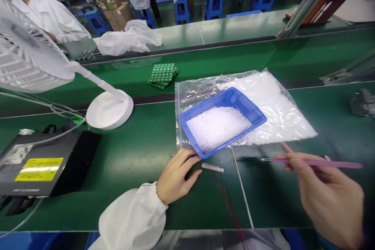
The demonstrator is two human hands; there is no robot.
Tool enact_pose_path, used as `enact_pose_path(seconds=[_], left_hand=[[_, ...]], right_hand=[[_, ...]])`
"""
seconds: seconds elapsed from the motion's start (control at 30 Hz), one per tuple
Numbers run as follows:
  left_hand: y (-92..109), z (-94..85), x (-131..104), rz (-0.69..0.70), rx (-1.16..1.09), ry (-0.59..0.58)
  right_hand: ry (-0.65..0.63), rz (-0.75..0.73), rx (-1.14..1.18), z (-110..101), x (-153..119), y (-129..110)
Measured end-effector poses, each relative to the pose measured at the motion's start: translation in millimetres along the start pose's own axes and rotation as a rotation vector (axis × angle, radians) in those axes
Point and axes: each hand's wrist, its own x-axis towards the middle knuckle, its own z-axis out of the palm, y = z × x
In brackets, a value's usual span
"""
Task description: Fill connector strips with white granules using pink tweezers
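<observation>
My left hand (177, 175) rests on the green table with fingers apart and holds nothing. Its fingertips lie at the near corner of a blue plastic tray (190, 140), and I cannot tell whether they touch it. Small white beads (218, 127) fill much of the tray. Just right of my left thumb lies a short pale strip (213, 168) with a row of small dark marks; thin red wires (228, 203) run below it. My right hand (325, 187) grips a slim pink-handled tool (334, 163) with a thin metal tip, held above the table to the right.
Under the tray lies a clear zip bag (278, 113) full of white material. Green circuit boards (162, 74) are stacked behind it. At left stand a white fan (109, 109) and a black box (49, 164) with cables. Across the bench, people in white coats work near blue stools (215, 6).
</observation>
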Motion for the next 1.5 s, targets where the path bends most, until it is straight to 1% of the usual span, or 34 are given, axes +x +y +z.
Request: enact_pose_path(seconds=[0.07, 0.17, 0.23, 0.3, 0.4, 0.5, 0.6, 0.67, 0.77, 0.87, 1.0, 1.17, 1.37, 1.5], left_hand=[[3.2, 4.2, -1.1, -0.049, 0.008, 0.032], [8.5, 7.8, -5.4, -0.108, 0.027, 0.059], [13.6, 10.8, -8.1, -0.091, 0.065, 0.064], [18.9, 14.9, -8.7, -0.046, 0.148, 0.071], [22.8, 20.8, -5.7, -0.002, 0.295, 0.032], [19.8, 22.4, -2.7, -0.060, 0.351, -0.015], [15.1, 19.7, -3.4, -0.123, 0.363, 0.005], [14.4, 17.9, -4.4, -0.114, 0.324, 0.003], [17.8, 18.7, -2.8, -0.063, 0.219, -0.036], [22.0, 24.0, 2.7, -0.041, 0.183, -0.061], [22.6, 32.8, 10.6, -0.070, 0.103, -0.090], [22.5, 39.0, 17.7, -0.121, -0.008, -0.072], [26.1, 43.2, 22.3, -0.166, -0.050, -0.066], [27.5, 44.5, 23.4, -0.204, -0.077, -0.051]], right_hand=[[-0.078, -0.039, -0.048, 9.1, -7.7, -4.2], [-0.208, -0.141, -0.081, 23.2, -10.7, -5.6], [-0.269, -0.212, -0.102, 31.1, -10.1, -4.9], [-0.302, -0.271, -0.116, 37.0, -9.8, -3.8], [-0.337, -0.311, -0.130, 41.7, -11.6, -1.9], [-0.352, -0.307, -0.133, 43.3, -14.3, 0.0], [-0.358, -0.301, -0.126, 44.0, -15.8, 0.8], [-0.358, -0.300, -0.122, 44.2, -16.0, 0.4], [-0.358, -0.295, -0.118, 44.2, -16.0, -0.1], [-0.360, -0.312, -0.121, 44.3, -16.7, -0.2], [-0.375, -0.336, -0.115, 45.1, -18.5, -0.9], [-0.382, -0.360, -0.092, 46.3, -18.9, -1.9], [-0.393, -0.374, -0.080, 47.6, -19.0, -1.6], [-0.371, -0.368, -0.075, 49.4, -19.5, -3.5]])
